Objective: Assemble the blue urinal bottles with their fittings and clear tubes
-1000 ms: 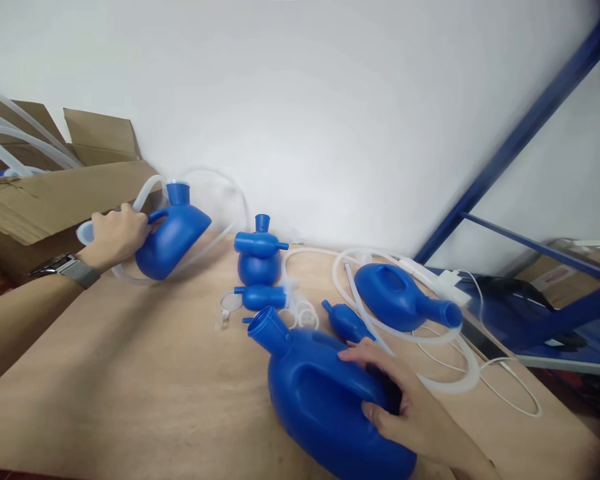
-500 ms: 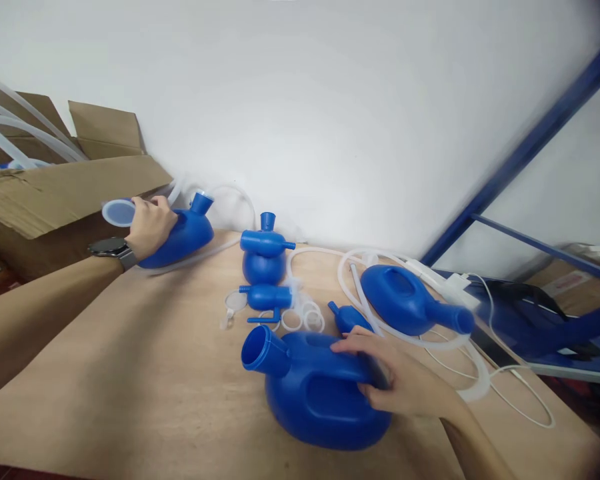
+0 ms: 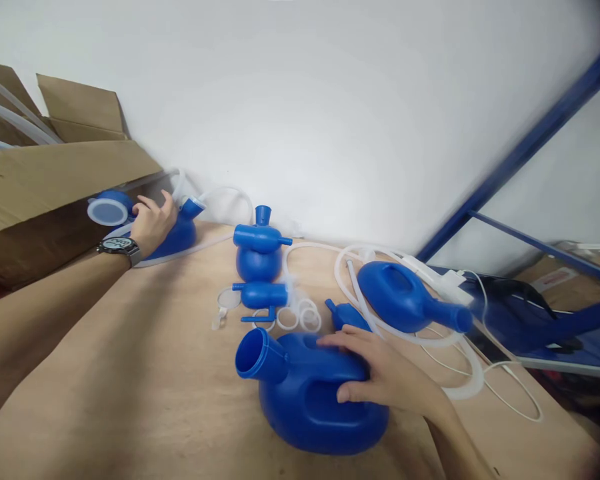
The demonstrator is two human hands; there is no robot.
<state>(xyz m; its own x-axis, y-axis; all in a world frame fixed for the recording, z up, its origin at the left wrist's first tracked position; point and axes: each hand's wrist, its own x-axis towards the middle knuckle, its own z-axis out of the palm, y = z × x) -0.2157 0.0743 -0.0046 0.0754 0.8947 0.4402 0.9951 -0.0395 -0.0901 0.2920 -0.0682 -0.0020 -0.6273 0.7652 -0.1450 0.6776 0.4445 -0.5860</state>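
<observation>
- At the front of the desk [image 3: 195, 387], the near bottle [image 3: 300, 427] rests on its rounded body, wide mouth facing left and tipped slightly upward; I judge that this pose leaves the opening accessible.
- My right grip [image 3: 380, 373] is partly closed on the near bottle, thumb on the front of the handle and fingers over its top; the hold looks light, presumably steadying, since the desk bears the weight.
- At the far left, my left grip [image 3: 153, 220] reaches over the rear bottle [image 3: 185, 230], fingers loosely spread and lifted, wrapped around nothing that I can see; whether the palm touches, I cannot tell.
- Beside those fingers lies a blue part with a pale rim [image 3: 108, 212]; the carton [image 3: 65, 170] stands just behind, perhaps as a backstop.
- Mid-desk, a blue cylinder [image 3: 260, 238] lies across the middle bottle [image 3: 259, 267], on or against it; nearer, a second cylinder [image 3: 264, 295] and an elbow piece [image 3: 257, 319] lie among pale rings, within easy reach.
- On the right, a pale hose [image 3: 467, 392] loops around the right bottle [image 3: 387, 293], probably because its springiness resists lying straight.
</observation>
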